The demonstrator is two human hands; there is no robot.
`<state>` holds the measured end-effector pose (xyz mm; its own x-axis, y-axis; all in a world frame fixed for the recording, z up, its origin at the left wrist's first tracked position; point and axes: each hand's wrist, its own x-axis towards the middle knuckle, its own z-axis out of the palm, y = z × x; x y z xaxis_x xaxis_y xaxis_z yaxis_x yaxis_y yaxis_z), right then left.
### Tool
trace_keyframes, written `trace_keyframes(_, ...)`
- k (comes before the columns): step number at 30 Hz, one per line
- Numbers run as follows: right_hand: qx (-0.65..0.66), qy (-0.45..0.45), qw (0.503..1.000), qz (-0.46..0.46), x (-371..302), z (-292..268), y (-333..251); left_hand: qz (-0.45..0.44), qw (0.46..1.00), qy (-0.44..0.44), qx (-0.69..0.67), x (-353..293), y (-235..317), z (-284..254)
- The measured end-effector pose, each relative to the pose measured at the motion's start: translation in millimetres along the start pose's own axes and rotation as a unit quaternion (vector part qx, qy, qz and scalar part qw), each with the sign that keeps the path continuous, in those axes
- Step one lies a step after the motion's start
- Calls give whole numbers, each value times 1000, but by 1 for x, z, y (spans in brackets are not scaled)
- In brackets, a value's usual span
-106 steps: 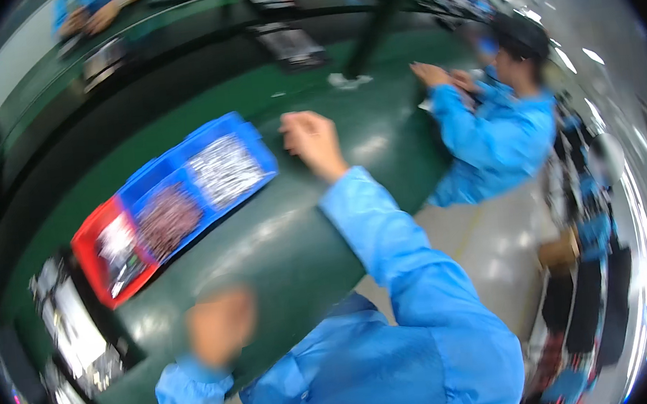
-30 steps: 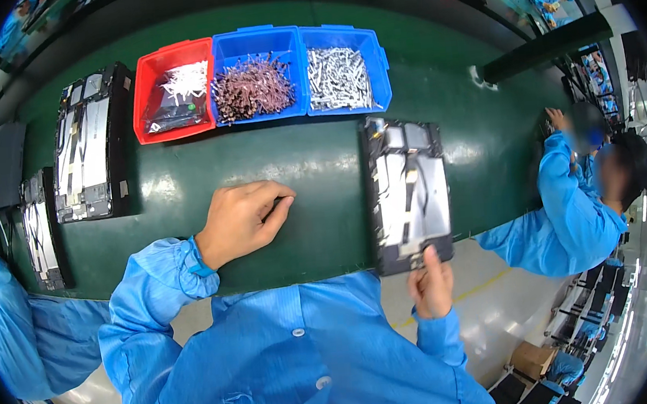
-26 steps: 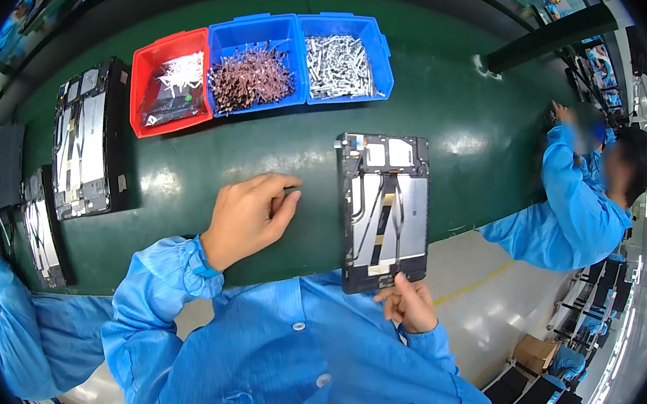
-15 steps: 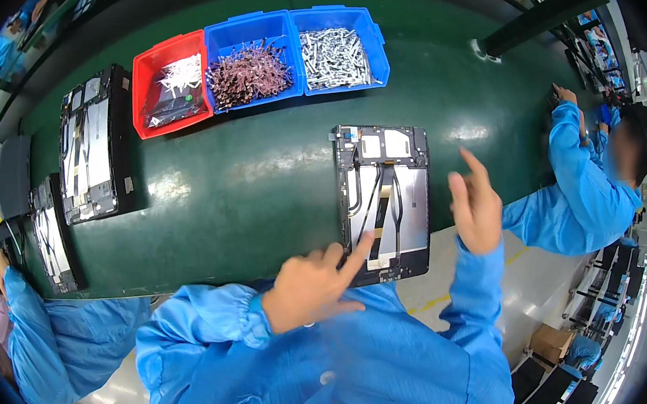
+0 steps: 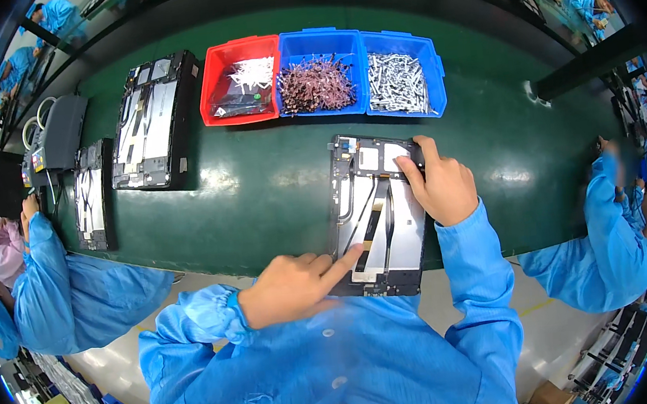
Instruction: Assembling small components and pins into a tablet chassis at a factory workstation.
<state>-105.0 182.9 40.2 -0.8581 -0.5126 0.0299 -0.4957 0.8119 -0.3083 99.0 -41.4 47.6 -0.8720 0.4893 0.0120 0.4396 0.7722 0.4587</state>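
Observation:
In front of me lies an opened tablet (image 5: pixel 407 229), its inside facing up. It shows silver battery panels, black cables, a strip of yellowish tape and a dark board along the far end. My left hand (image 5: pixel 286 288) reaches in from the left with the index finger stretched onto the tape strip near the middle; its other fingers are loosely bent and hold nothing. Around the tablet's far right corner, my right hand (image 5: pixel 449 183) has closed, thumb on top and fingers along the edge. Whether that corner is lifted off the table I cannot tell.
Beyond the tablet stand a red bin (image 5: pixel 212 119) with white pieces and two blue bins, one with brownish-pink parts (image 5: pixel 317 85), one with silvery parts (image 5: pixel 398 81). Opened tablets (image 5: pixel 146 129) are stacked at left. Co-workers in blue sit on both sides of the green table (image 5: pixel 262 200).
My right hand, raised beside the tablet before, has come onto its far right corner and gripped it. My left index finger stays on the tape. The view has shifted, moving the bins rightward in the picture.

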Motion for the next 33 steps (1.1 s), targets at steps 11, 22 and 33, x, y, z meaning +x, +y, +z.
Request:
trace_keyframes(11,444,15,890,102,-5,4,51,-189,875,446,27,82,-109,-55)
trace_keyframes(22,476,39,872,106,-2,8,52,-189,817,525,-147,94,-140,-34)
trace_keyframes(33,459,50,881,107,-3,10,50,-163,802,551,-160,98,-139,-33)
